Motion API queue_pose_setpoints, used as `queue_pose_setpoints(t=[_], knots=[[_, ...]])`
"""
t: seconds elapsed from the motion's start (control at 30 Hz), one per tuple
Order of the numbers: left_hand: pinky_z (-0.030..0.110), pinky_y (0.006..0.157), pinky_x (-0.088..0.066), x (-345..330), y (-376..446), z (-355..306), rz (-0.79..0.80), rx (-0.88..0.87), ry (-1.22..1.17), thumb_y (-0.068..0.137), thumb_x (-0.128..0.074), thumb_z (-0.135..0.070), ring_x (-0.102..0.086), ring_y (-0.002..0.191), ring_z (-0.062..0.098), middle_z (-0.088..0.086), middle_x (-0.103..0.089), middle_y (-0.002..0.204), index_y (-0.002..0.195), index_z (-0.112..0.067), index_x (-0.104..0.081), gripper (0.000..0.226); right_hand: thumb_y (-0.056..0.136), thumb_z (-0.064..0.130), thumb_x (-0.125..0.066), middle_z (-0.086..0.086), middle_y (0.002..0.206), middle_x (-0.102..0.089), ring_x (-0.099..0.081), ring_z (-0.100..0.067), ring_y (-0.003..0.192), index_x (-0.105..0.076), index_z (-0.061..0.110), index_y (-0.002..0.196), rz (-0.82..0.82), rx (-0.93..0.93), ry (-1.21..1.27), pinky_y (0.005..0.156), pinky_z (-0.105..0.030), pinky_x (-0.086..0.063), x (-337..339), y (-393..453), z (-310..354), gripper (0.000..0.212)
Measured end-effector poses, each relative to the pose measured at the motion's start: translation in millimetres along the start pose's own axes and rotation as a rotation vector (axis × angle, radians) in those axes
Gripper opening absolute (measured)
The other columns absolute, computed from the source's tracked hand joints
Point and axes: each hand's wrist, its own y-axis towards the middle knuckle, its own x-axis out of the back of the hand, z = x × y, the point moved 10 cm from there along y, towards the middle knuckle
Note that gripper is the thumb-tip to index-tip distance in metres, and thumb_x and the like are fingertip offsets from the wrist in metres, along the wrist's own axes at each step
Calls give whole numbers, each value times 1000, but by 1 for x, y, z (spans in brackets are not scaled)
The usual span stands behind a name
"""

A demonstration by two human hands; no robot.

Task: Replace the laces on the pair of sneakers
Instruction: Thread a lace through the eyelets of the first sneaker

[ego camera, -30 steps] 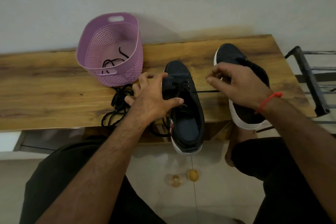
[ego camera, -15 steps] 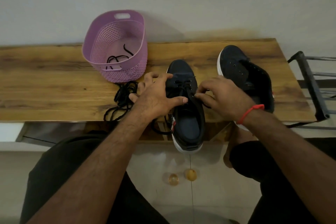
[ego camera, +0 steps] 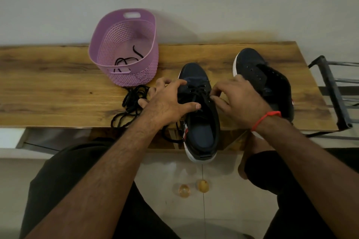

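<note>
Two dark navy sneakers with white soles stand on the wooden bench [ego camera: 58, 91]. The near sneaker [ego camera: 201, 122] overhangs the bench's front edge and has a black lace [ego camera: 198, 91] through its front eyelets. My left hand [ego camera: 167, 103] grips that sneaker's left side, thumb across the opening. My right hand [ego camera: 239, 101] pinches the lace at the sneaker's right eyelets. The second sneaker [ego camera: 260, 72] sits behind my right hand with bare eyelets. A loose pile of black lace [ego camera: 132, 101] lies left of my left hand.
A purple perforated basket [ego camera: 147, 72] stands at the back of the bench with a black lace [ego camera: 124, 62] inside. A dark metal rack [ego camera: 334, 91] stands off the bench's right end. Two small amber balls [ego camera: 194, 188] lie on the tiled floor between my knees.
My right hand moved left from pulling the lace out taut over the second sneaker to the near sneaker's right eyelets. My left hand stayed on the sneaker.
</note>
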Motion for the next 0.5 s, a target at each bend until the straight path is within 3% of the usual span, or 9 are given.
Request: queue_pose_setpoints(t=[0.1, 0.17, 0.33, 0.43, 0.5], knots=[[59, 107, -20, 0, 1, 2, 5, 9, -3, 70, -76, -70, -23, 142, 27, -8, -25, 154, 144, -50, -40, 84, 94, 29, -58, -1, 93, -60, -52, -17, 91, -60, 18, 94, -121, -232, 83, 76, -31, -43, 30, 1, -47, 11], [59, 107, -19, 1, 1, 3, 3, 14, -6, 70, -76, -70, -23, 142, 26, -8, -25, 154, 143, -50, -41, 84, 91, 26, -60, -6, 94, -60, -49, -19, 90, -58, 15, 91, -211, -320, 20, 76, -34, -41, 52, -3, -70, 11], [60, 109, -19, 0, 0, 1, 11, 14, 0, 70, -76, -70, -23, 143, 26, -8, -25, 154, 143, -50, -40, 84, 93, 37, -56, -4, 138, -47, -37, -28, 120, -53, 25, 130, 21, -110, -8, 98, -40, -32, 17, -3, -27, 39], [60, 108, -20, 0, -1, 1, 16, 21, 7, 71, -75, -70, -23, 143, 26, -8, -25, 154, 144, -50, -40, 83, 97, 41, -50, 5, 118, -59, -35, -17, 105, -61, 27, 112, 35, 41, -54, 89, -34, -29, -3, -2, 3, 23], [62, 109, -19, 1, -2, 2, 21, 30, -7, 71, -75, -70, -23, 143, 28, -7, -25, 155, 144, -49, -40, 84, 97, 40, -50, 4, 101, -62, -38, -17, 101, -62, 24, 99, 5, -39, -63, 87, -35, -34, 5, 1, -12, 19]])
